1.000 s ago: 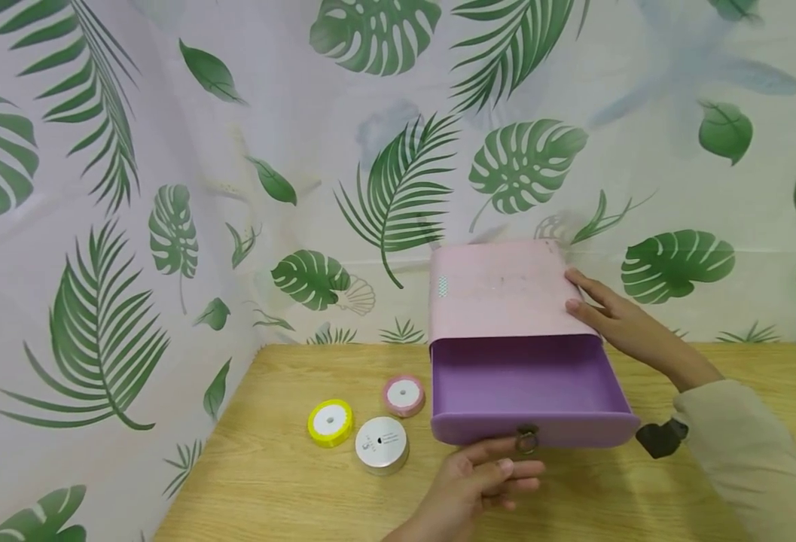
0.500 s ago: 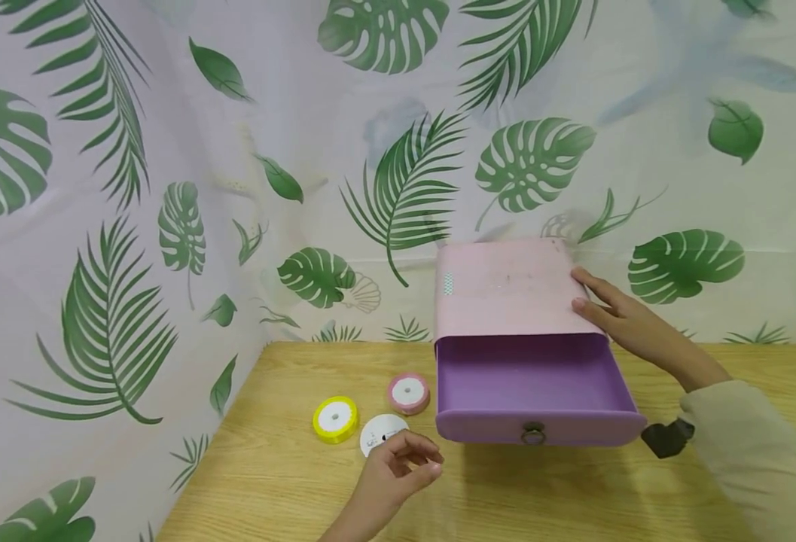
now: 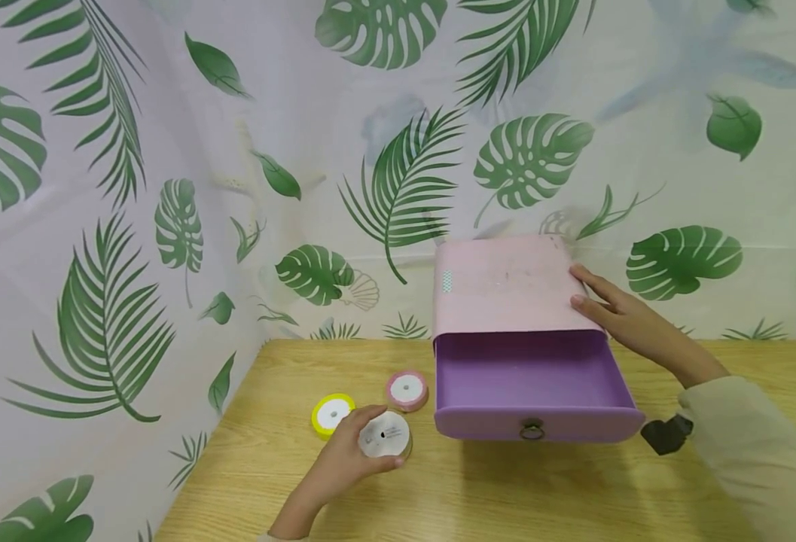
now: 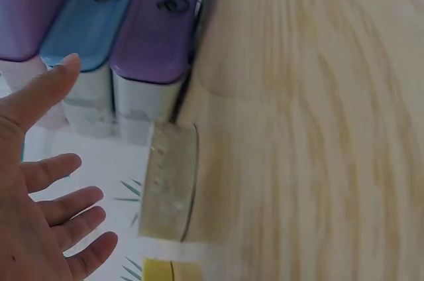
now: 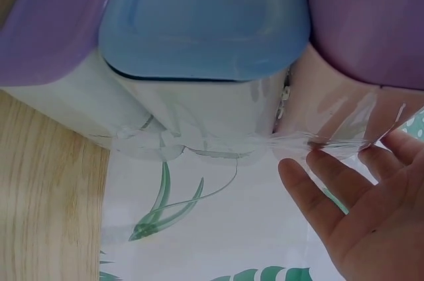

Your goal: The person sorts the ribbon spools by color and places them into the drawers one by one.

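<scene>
My left hand (image 3: 343, 463) is spread about a white-topped ribbon spool (image 3: 385, 434) on the table, its thumb in front and a finger behind. In the left wrist view its fingers (image 4: 73, 208) are straight and apart, pointing towards the spool (image 4: 171, 181); contact cannot be told. To the right stands a pink drawer cabinet (image 3: 506, 290) with its purple top drawer (image 3: 533, 425) pulled out, nothing seen inside. My right hand (image 3: 621, 320) rests on the cabinet's right side, fingers extended. In the right wrist view its fingertips touch clear film over the pink side (image 5: 344, 99).
A yellow-rimmed spool (image 3: 333, 414) and a pink-rimmed spool (image 3: 407, 389) lie near the white one. Lower blue (image 4: 93, 19) and purple (image 4: 156, 26) drawers appear in the left wrist view. Behind the wooden table (image 3: 276, 376) hangs a leaf-print sheet (image 3: 289, 98).
My left hand has left the drawer's ring pull and moved left, down to the white ribbon spool. The right hand stays on the cabinet, and the drawer remains pulled out.
</scene>
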Demonstrator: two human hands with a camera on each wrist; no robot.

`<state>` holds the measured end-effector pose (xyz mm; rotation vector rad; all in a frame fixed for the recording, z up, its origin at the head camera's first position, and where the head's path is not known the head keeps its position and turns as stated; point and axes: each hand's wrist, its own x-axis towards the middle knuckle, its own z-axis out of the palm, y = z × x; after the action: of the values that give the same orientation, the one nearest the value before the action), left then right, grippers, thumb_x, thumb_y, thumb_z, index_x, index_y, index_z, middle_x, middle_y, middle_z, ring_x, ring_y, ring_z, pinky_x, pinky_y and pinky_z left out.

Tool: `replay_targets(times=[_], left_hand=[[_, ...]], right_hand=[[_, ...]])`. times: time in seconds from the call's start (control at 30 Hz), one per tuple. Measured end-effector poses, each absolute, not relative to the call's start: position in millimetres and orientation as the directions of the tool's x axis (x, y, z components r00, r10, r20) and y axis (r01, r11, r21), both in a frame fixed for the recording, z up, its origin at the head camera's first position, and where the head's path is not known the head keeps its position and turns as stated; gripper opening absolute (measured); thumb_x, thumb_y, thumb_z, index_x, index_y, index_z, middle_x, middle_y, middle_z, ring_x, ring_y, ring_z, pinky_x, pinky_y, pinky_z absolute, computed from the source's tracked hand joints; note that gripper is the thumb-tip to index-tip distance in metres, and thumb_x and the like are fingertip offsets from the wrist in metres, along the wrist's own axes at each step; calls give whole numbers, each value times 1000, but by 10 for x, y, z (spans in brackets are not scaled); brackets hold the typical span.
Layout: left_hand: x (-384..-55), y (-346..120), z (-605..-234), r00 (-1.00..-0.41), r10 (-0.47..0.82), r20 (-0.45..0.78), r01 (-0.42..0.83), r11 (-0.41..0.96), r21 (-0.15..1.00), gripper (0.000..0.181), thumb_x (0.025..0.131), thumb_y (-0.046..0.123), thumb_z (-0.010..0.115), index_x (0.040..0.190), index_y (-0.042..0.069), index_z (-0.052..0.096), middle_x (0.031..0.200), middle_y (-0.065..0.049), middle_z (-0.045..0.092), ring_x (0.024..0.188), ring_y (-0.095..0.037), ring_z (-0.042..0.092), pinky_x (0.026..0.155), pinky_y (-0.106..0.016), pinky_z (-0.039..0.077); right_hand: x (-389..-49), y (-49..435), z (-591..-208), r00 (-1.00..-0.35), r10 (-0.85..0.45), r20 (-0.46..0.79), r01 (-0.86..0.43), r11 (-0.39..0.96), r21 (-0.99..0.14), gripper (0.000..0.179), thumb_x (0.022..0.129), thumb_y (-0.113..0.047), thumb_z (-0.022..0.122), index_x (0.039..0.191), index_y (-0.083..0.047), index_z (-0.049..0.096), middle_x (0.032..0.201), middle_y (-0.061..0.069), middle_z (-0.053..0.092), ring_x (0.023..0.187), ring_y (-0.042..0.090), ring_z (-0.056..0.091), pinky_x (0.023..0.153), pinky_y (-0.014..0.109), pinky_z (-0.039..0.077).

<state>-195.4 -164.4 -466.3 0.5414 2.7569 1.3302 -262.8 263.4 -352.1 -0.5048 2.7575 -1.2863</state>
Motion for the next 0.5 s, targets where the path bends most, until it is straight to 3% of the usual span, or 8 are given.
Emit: replay_targets(times=[0.27,0.5], left_hand=[[-2125,-1744,-4834,-939,343,10,263,701,663,90,68,30,87,141,-1,45,147,-29,39,135,-50,36,106,-63,34],[-2195,-1756,-4896,-932,361,-12,268,713,648,87,67,30,87,138,-1,48,139,-23,50,129,-41,46,106,-57,37]], right_hand=[[-2634,2639,-3525,-945,-316,84,-268,602,-752,67,104,-37,39,156,-20,1,163,13,-2,140,56,16,104,71,24],[-2618,2630,-3498,-946,-312,85,-269,613,-743,68,103,-38,39,156,-20,1,163,14,-1,140,56,17,104,71,25]])
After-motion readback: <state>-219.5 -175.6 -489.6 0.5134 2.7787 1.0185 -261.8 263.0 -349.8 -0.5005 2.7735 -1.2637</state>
